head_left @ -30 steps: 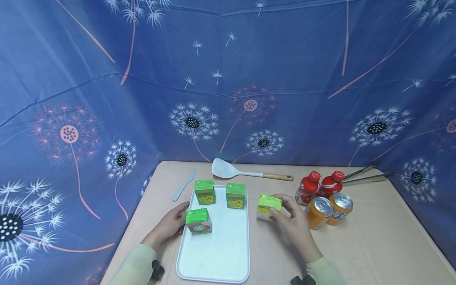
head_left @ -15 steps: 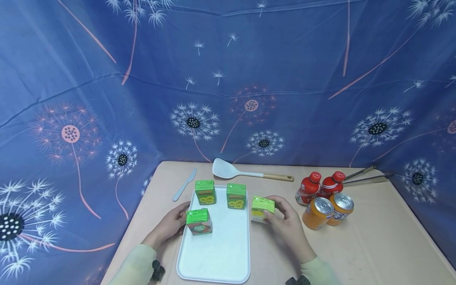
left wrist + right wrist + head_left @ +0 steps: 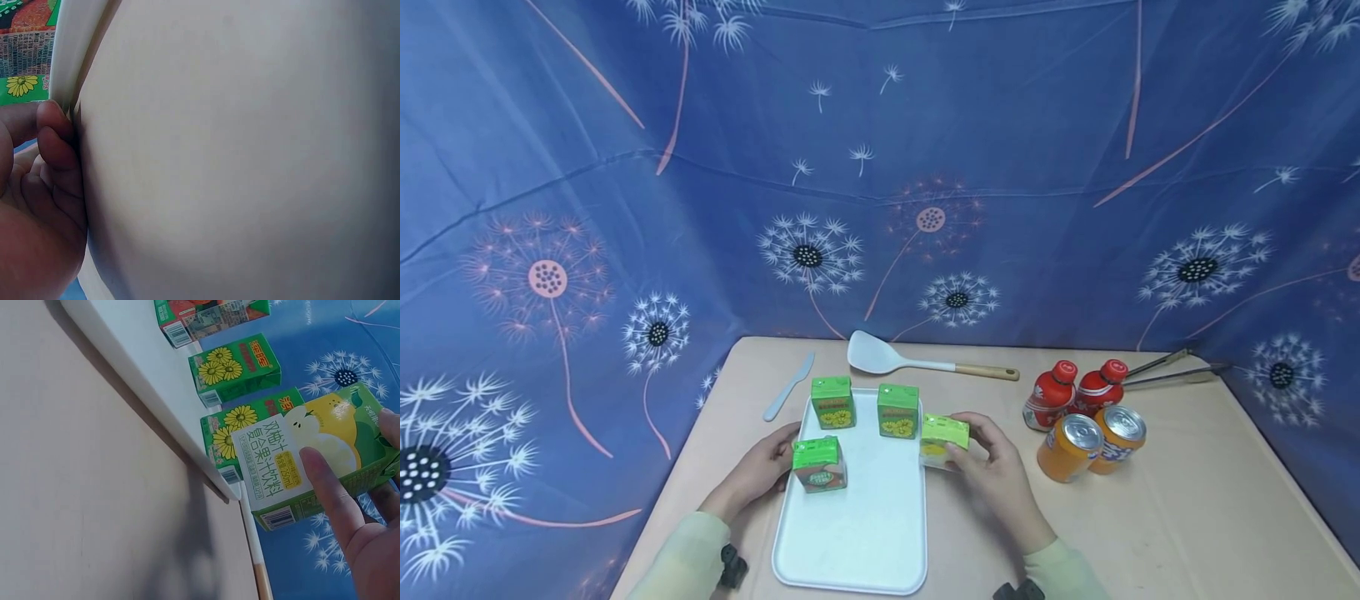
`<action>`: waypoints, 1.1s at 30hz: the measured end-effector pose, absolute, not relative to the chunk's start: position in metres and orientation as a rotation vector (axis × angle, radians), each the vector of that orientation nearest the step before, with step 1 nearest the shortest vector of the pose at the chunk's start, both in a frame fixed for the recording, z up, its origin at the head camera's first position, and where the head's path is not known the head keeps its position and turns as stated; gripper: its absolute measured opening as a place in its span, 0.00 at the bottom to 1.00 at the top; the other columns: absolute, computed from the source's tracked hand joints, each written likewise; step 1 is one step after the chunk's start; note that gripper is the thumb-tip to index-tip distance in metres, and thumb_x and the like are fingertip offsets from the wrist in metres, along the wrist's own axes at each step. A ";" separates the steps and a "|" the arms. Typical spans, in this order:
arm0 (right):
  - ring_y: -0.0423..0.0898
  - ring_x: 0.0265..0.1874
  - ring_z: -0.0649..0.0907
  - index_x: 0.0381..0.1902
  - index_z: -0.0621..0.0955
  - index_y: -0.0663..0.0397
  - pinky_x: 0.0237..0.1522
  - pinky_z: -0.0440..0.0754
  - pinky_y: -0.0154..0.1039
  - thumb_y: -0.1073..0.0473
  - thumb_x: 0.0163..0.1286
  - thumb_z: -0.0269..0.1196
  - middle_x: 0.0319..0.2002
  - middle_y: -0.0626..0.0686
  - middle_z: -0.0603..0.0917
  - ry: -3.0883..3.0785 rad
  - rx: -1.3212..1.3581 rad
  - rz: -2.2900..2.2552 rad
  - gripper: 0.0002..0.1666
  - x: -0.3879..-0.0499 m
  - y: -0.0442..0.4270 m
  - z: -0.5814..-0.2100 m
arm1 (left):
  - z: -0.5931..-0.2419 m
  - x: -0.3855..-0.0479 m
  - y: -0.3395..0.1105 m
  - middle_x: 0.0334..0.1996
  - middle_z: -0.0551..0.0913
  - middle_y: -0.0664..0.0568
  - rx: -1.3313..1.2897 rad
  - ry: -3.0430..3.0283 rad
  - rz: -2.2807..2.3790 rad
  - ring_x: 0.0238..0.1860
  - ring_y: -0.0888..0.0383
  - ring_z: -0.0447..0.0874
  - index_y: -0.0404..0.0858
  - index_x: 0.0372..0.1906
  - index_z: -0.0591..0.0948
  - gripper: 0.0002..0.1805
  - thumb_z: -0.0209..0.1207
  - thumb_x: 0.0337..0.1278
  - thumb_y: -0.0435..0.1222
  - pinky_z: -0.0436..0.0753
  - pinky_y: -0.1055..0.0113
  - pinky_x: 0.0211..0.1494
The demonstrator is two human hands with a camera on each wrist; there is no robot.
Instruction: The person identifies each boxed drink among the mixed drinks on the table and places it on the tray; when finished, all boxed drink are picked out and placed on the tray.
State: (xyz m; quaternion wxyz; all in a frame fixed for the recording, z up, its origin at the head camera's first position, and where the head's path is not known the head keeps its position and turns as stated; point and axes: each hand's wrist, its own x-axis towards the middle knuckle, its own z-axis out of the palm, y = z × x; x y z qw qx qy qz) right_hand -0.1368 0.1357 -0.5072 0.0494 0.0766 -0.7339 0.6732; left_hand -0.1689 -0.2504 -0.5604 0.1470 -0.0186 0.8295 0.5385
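My right hand (image 3: pixel 996 471) grips a yellow-green juice box (image 3: pixel 945 433) with a white label, thumb across its front. In the right wrist view the juice box (image 3: pixel 300 456) is off the table, by the tray's right edge. The white tray (image 3: pixel 872 533) carries two green boxes with yellow flowers, the back left box (image 3: pixel 832 403) and the back right box (image 3: pixel 898 411), both upright. Another green-topped box (image 3: pixel 819 464) with a reddish front stands at the tray's left side. There my left hand (image 3: pixel 760 471) holds the tray's left rim (image 3: pixel 78 44), fingers curled against it.
A pale blue knife (image 3: pixel 788 387) and a white spatula (image 3: pixel 917 364) with a wooden handle lie behind the tray. Two red bottles (image 3: pixel 1051 396), two orange cans (image 3: pixel 1070 448) and metal tongs (image 3: pixel 1176 372) stand or lie at right. A blue dandelion-print cloth (image 3: pixel 1037 167) hangs behind the table.
My right hand has carried the yellow-green juice box leftward to the tray's right edge. The left hand, the tray and the boxes on it have stayed in place.
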 end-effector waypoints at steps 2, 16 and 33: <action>0.67 0.68 0.73 0.61 0.80 0.54 0.40 0.89 0.45 0.66 0.69 0.72 0.63 0.58 0.79 -2.223 0.235 2.074 0.24 -0.137 0.134 -0.508 | -0.560 -0.169 -0.250 0.28 0.75 0.48 -0.054 2.383 1.551 0.22 0.57 0.76 0.44 0.82 0.63 0.31 0.52 0.80 0.36 0.77 0.66 0.23; 0.68 0.69 0.72 0.62 0.80 0.54 0.42 0.89 0.44 0.63 0.68 0.73 0.65 0.60 0.78 -2.234 0.246 2.154 0.25 -0.138 0.111 -0.517 | -0.560 -0.169 -0.251 0.31 0.79 0.47 -0.039 2.370 1.567 0.22 0.57 0.75 0.43 0.82 0.63 0.30 0.51 0.81 0.35 0.76 0.67 0.23; 0.68 0.70 0.71 0.61 0.81 0.48 0.52 0.86 0.49 0.61 0.70 0.72 0.67 0.57 0.78 -2.313 0.371 2.117 0.23 -0.139 0.081 -0.532 | -0.560 -0.169 -0.250 0.26 0.76 0.48 -0.027 2.367 1.577 0.20 0.57 0.75 0.43 0.82 0.63 0.31 0.53 0.80 0.38 0.76 0.66 0.23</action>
